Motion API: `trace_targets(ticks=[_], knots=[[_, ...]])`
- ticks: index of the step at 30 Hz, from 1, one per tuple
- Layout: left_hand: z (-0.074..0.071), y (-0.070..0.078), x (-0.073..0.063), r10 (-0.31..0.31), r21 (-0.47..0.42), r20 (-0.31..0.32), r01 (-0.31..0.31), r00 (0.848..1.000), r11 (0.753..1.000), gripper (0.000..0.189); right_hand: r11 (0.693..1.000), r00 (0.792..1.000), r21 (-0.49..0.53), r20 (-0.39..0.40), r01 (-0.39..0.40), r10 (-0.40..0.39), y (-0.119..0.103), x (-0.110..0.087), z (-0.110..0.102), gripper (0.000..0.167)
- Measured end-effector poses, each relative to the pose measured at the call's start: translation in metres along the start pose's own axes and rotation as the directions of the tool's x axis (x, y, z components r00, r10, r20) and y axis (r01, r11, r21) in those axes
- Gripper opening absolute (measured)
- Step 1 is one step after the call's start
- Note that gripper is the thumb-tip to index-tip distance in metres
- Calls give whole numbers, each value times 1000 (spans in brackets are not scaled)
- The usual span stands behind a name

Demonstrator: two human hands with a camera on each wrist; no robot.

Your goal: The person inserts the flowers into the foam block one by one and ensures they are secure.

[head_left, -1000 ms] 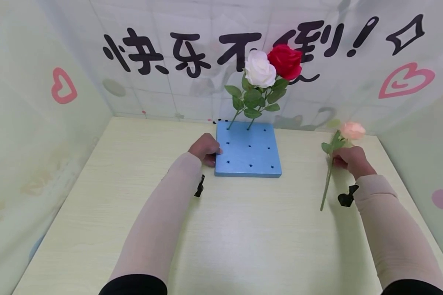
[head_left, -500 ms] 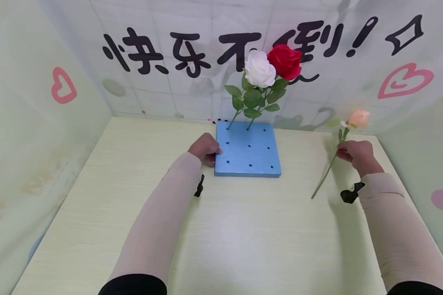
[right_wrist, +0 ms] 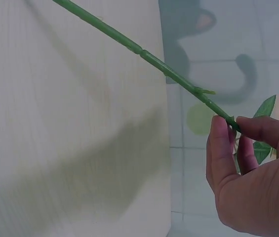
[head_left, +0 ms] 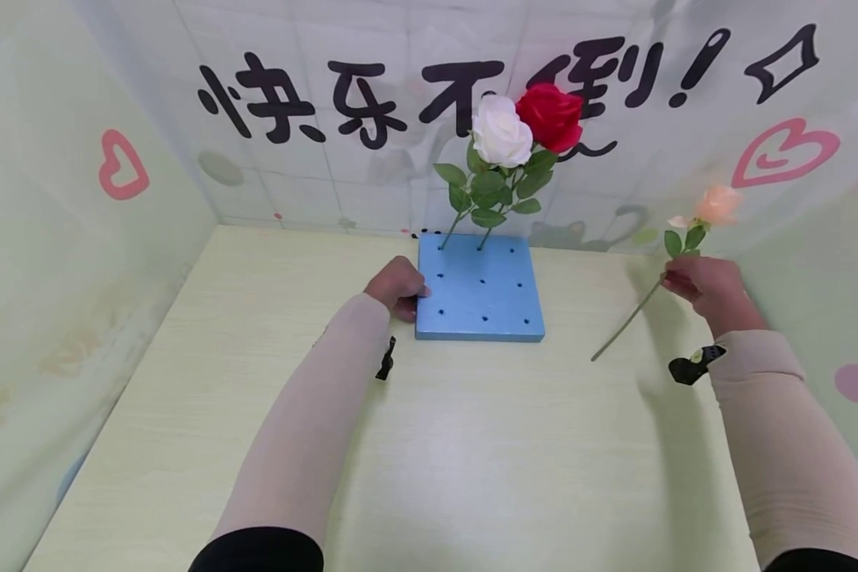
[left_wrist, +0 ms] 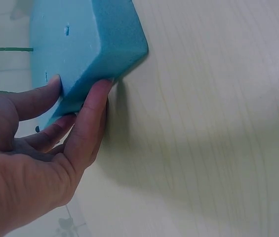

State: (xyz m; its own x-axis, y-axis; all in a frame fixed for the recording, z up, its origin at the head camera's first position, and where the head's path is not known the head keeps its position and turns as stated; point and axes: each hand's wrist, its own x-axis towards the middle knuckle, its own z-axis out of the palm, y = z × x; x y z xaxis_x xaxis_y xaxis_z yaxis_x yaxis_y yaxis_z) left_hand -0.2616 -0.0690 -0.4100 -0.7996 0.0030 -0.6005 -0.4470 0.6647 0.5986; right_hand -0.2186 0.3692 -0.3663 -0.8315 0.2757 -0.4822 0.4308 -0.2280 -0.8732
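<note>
A square blue foam block (head_left: 479, 298) with rows of small holes lies on the table. My left hand (head_left: 398, 290) grips its left edge, thumb on the top face and fingers against the side, as the left wrist view shows. A white rose (head_left: 502, 131) and a red rose (head_left: 549, 117) stand in the block's back holes. Off to the right, my right hand (head_left: 708, 286) pinches the green stem (right_wrist: 159, 64) of a pale pink rose (head_left: 718, 205) between thumb and fingertips, just below its leaves. The stem slants down to the left over the table.
The pale wooden table (head_left: 486, 445) ends at a white printed cloth (head_left: 372, 187) behind the block. Cloth side walls (head_left: 822, 262) close in both sides, the right one near my right hand.
My right hand has raised the pink rose and carried it a little to the right and away from me, its stem tilting more. The left hand and the block have stayed put.
</note>
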Motion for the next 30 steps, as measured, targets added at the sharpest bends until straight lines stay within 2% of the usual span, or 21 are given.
trace_targets(ticks=[9,16,23,30], knots=[[1,0,2,1,18,-4,-1,1000,1000,13,994,998,94,24,58,-60,-17,-10,8,18],[2,0,3,-4,16,-6,4,1000,1000,14,991,995,95,30,97,-100,-30,-15,17,17],[0,0,-1,4,4,7,-4,1000,1000,15,985,991,114,24,130,-134,-43,-21,26,9],[0,0,-1,0,-4,2,0,1000,1000,16,972,983,154,27,176,-182,-59,-27,43,14]])
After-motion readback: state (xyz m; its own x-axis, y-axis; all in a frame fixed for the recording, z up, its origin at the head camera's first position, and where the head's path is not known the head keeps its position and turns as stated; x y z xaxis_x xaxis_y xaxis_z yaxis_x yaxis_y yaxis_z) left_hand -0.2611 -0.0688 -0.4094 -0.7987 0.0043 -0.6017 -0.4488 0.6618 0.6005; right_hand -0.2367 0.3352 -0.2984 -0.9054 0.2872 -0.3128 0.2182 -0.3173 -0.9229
